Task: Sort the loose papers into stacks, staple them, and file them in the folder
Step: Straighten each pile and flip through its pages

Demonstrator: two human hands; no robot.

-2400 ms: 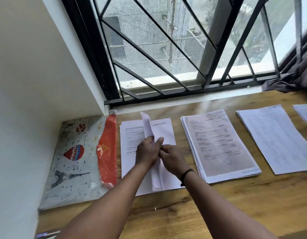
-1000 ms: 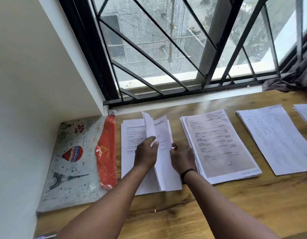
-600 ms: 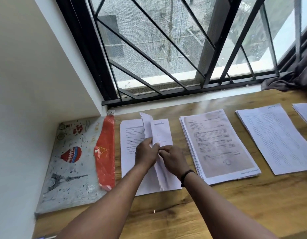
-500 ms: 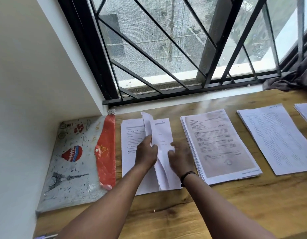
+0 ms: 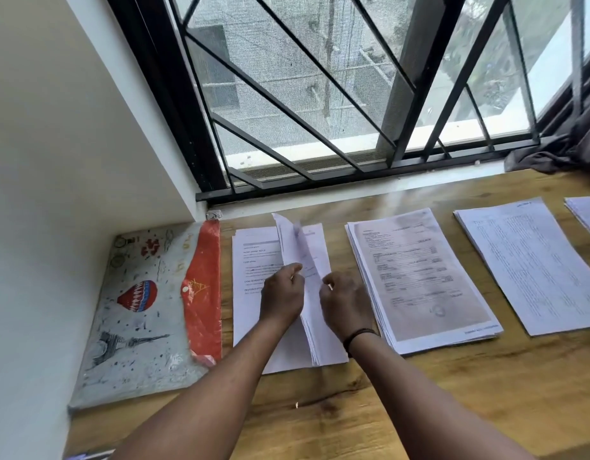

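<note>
While my left hand pinched a few lifted sheets between thumb and fingers, they stood up on edge from the leftmost stack, which lay near the table's back left corner. My right hand hovered just beside them over the right half of that stack, fingers loosely curled; whether it touched the paper I could not tell. At the table's left edge, against the wall, lay the folder with its red flap, a balloon and a tower printed on it. Toward the right, along the back edge under the window grille, lay a thick second stack, a third stack, and the corner of a fourth stack at the right edge.
</note>
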